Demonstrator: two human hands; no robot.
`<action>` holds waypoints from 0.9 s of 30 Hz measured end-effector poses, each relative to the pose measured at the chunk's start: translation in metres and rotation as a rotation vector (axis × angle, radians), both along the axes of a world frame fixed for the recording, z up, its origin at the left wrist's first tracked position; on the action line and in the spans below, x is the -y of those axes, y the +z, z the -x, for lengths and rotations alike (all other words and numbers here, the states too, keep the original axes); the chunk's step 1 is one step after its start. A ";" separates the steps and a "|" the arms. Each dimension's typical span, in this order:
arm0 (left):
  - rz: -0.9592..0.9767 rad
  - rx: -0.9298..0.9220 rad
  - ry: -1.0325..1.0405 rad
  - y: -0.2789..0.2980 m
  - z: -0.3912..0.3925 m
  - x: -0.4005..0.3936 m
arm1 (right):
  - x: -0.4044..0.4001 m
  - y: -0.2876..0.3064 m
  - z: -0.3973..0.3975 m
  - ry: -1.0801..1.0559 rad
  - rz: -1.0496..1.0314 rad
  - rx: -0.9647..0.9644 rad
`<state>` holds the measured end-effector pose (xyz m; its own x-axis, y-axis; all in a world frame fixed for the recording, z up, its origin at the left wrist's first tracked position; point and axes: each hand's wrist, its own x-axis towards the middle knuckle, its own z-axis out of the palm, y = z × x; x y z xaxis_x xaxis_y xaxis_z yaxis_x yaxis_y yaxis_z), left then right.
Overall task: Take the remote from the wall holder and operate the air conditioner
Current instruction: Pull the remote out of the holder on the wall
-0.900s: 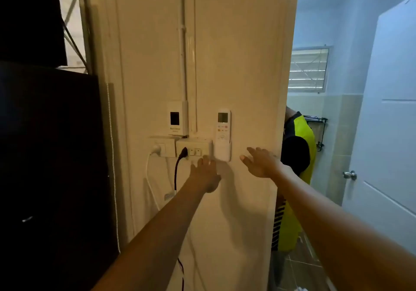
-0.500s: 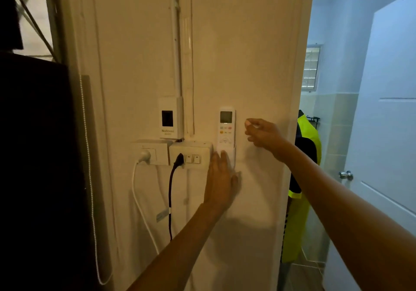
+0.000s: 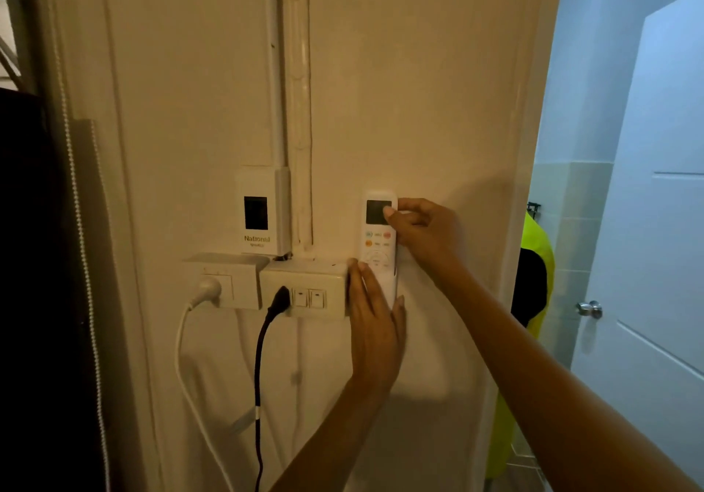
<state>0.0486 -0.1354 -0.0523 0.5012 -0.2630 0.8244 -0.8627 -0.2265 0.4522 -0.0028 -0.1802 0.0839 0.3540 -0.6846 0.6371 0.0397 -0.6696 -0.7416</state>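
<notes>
Cream wall (image 3: 419, 91) carries the remote (image 3: 375, 242) upright in its wall holder (image 3: 392, 286), just right of a switch box (image 3: 304, 287). Right hand (image 3: 426, 232) pinches the remote's top, thumb on the screen; left hand (image 3: 375, 324) lies flat and open over the holder, gripping nothing.

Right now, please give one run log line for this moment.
right hand: fingers pinch remote top | left hand: flat over wall holder | remote: in holder | phase: grasping
</notes>
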 end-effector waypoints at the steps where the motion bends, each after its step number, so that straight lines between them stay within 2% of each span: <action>1: 0.014 -0.003 -0.006 -0.001 -0.001 0.002 | 0.001 -0.001 -0.002 0.008 -0.002 0.009; 19: 0.101 -0.004 -0.051 -0.013 -0.011 0.013 | -0.008 0.010 -0.010 -0.083 0.177 0.086; 27: 0.116 -0.034 -0.111 -0.009 -0.009 0.006 | -0.003 0.044 -0.009 -0.082 0.127 0.099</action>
